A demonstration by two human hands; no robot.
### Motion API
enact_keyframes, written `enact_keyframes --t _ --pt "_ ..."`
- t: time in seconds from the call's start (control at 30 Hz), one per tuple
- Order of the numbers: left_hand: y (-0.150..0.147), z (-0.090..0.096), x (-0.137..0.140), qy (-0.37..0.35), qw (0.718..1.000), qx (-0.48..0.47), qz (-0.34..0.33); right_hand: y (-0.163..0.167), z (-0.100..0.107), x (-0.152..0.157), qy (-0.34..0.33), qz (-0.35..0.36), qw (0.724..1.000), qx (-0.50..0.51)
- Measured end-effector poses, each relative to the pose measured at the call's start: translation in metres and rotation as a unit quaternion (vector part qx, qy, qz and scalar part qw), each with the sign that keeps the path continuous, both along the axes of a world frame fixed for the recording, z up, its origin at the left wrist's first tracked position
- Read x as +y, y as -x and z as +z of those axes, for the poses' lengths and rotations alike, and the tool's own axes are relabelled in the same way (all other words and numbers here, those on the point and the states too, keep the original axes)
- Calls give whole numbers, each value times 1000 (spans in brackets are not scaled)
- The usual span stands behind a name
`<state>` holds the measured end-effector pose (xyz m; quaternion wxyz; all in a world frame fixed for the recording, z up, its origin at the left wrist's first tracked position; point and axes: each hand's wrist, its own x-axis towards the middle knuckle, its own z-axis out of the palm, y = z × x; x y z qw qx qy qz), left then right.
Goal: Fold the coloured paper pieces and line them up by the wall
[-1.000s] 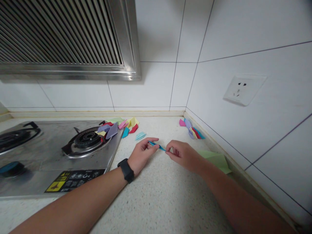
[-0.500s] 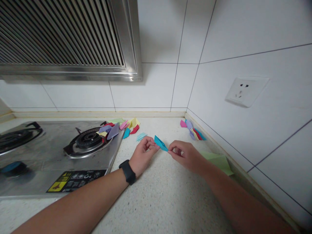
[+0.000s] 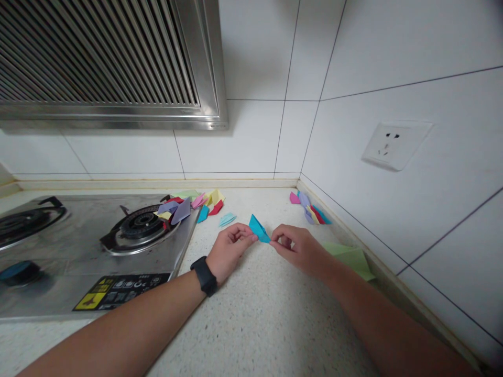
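Note:
Between my two hands is a small piece of folded blue paper (image 3: 258,229), held above the speckled countertop (image 3: 251,324). My left hand (image 3: 230,248), with a black watch on its wrist, pinches the paper's left side between thumb and fingers. At its lower right corner, my right hand (image 3: 296,246) grips it with closed fingertips. Just beyond my left hand lies a light blue folded paper (image 3: 227,219). A sheet of light green paper (image 3: 349,260) is partly hidden behind my right forearm.
Several colourful folded papers (image 3: 181,211) are heaped over the stove's (image 3: 90,235) right burner and the counter beside it. Another small group of folded papers (image 3: 307,207) lies in the back right corner. A range hood (image 3: 200,118) hangs above; a wall socket (image 3: 396,145) is at right.
The blue paper has tilted between my fingers, so more of its flat face shows. Both hands keep their hold and have hardly moved; the view has shifted slightly.

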<state>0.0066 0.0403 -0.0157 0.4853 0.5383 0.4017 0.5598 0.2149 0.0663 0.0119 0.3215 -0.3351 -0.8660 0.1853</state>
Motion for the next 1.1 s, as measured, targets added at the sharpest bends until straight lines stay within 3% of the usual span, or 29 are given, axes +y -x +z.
enact_keyframes --t 0.37,0.77,1.1 --pt "1 1 1 1 999 30 22 1 0 -1 16 -7 1000 -5" --pt "2 1 -2 21 998 52 -20 0 -2 0 13 -9 1000 -9" --pt "1 4 -2 20 999 32 -8 0 -1 2 18 -19 1000 0"
